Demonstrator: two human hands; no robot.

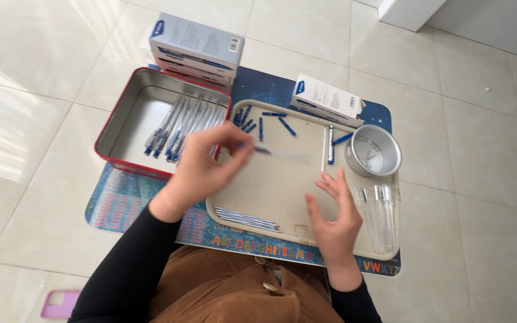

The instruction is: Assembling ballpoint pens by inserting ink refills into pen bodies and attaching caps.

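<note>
Pinching a blurred pen [270,151], left hand [201,170] hovers over the beige tray [270,185]; finished pens [178,128] lie sorted in a red tin [128,116]. Right hand [336,215] rests open, empty, steadying the tray.

The left hand [201,170] holds a blurred clear pen [273,152] by its blue end above a beige tray [270,191]. The right hand [336,218] rests open on the tray, fingers spread, near a small round metal tin [373,151]. Blue pen caps [270,122] lie along the tray's far edge and clear barrels [381,215] at its right side. A red-rimmed metal box [133,119] beside the tray holds assembled pens [178,128].
</note>
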